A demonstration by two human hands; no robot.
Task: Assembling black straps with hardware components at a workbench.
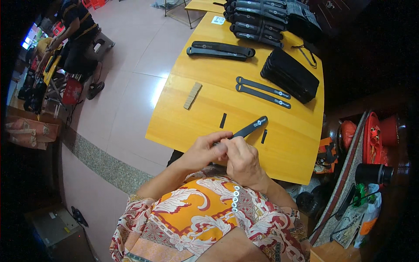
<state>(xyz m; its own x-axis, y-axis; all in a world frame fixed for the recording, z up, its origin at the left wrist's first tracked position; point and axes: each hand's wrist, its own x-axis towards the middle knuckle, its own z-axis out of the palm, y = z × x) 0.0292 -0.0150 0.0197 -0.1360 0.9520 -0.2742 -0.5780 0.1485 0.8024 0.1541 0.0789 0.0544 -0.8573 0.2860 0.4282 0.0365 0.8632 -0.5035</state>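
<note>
A black strap [251,128] with a white print near its rounded far end slants up and right from between my hands. My left hand [201,153] is closed, its thumb and fingertips pinched at the strap's near end. Against it, my right hand [245,160] is curled with its fingers pressed on the same end. My fingers hide that end of the strap. Just beyond the hands, one short black strip [223,120] lies to the left and another short black strip [264,136] to the right of the strap. Farther off are two flat black straps [262,87] with slotted ends.
On the yellow table [174,118] lie a ridged tan strip [192,95], a strap bundle [220,50], a black stack [290,74] and tied strap bundles [257,22]. A shelf with red items [373,137] stands right. Another person [80,39] works at the far left.
</note>
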